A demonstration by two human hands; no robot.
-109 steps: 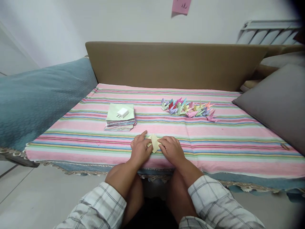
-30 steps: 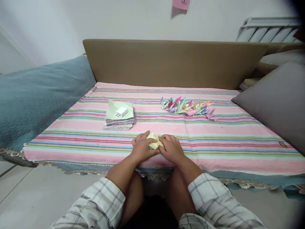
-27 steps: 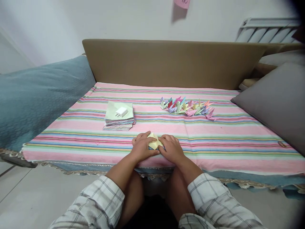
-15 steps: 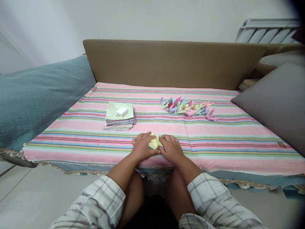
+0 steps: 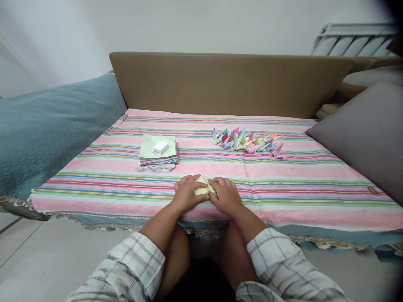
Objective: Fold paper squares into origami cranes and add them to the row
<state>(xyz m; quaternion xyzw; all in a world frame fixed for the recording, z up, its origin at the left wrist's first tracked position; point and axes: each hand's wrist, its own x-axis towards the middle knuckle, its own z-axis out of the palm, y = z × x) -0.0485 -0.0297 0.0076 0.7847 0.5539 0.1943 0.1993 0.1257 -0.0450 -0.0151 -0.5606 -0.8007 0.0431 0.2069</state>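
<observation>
A small folded piece of pale yellow origami paper [image 5: 202, 191] lies on the striped cloth near its front edge, between my two hands. My left hand [image 5: 188, 193] grips its left side, thumb at the near edge and fingers over the top. From the right, my right hand [image 5: 227, 195] has its fingers closed on the other side. Parts of the paper are hidden under the fingers of both hands.
A stack of square paper [image 5: 147, 144] with a white charger plug [image 5: 161, 147] on top stands at the left. Several colourful paper cranes [image 5: 248, 141] sit to the right on the striped cloth [image 5: 283, 180]. A grey cushion [image 5: 368, 130] leans at far right.
The yellow paper went from a narrow upright diamond to a wider, flatter shape, its flaps shifting under my fingers. My left thumb has moved to the paper's near edge. The pink wall note left view.
</observation>
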